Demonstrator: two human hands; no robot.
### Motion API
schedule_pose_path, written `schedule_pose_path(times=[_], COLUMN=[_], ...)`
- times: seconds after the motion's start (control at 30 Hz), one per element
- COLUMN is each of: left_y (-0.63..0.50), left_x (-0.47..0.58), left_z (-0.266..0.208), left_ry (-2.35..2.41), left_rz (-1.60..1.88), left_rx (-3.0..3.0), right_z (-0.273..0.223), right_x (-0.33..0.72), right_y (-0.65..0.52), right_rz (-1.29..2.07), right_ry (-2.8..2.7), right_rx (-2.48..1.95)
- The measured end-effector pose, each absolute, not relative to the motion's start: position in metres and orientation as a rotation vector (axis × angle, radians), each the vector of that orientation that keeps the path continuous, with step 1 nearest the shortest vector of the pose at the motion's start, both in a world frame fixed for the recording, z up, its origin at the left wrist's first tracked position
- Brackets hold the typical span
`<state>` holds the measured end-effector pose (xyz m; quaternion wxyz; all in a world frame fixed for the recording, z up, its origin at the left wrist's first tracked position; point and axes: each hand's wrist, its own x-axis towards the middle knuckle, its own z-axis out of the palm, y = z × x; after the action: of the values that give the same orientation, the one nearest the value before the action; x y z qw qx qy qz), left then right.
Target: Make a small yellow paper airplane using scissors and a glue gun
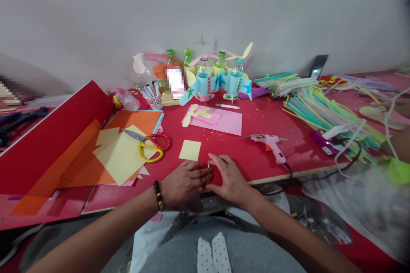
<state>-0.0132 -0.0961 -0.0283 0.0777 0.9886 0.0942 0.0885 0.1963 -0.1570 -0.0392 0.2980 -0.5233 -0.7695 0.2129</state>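
Observation:
Both hands meet at the table's front edge around a thin yellow paper piece (pixel 208 165), seen almost edge-on and mostly hidden by fingers. My left hand (pixel 187 181), with a beaded bracelet (pixel 158 195) at the wrist, has its fingers together and fingertips pressed on the piece. From the other side my right hand (pixel 229 177) curves its thumb and fingers around it in a wide pinch. Just beyond the left fingers lies a pale yellow paper square (pixel 190 150). Scissors (pixel 149 143) with red and yellow handles rest on paper sheets to the left.
A pink glue gun (pixel 270 145) lies right, its cord trailing over the edge. Behind are pink paper (pixel 229 123) with a yellow propeller cutout (pixel 194 115), decorated bottles (pixel 204 83), a pen cup (pixel 154 100) and a phone (pixel 175 83). Colourful strips (pixel 329 111) pile up right.

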Motion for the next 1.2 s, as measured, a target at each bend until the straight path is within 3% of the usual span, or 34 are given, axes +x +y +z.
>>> schedule_pose_path(times=[1.2], left_y=[-0.1009], left_x=[-0.0145], left_z=[-0.0350], left_ry=[0.356], left_rz=[0.267], left_rx=[2.911], right_z=[-0.0387], right_x=[0.1925], right_y=[-0.1599], right_rz=[0.490], right_ry=[-2.052], right_rx=[-1.408])
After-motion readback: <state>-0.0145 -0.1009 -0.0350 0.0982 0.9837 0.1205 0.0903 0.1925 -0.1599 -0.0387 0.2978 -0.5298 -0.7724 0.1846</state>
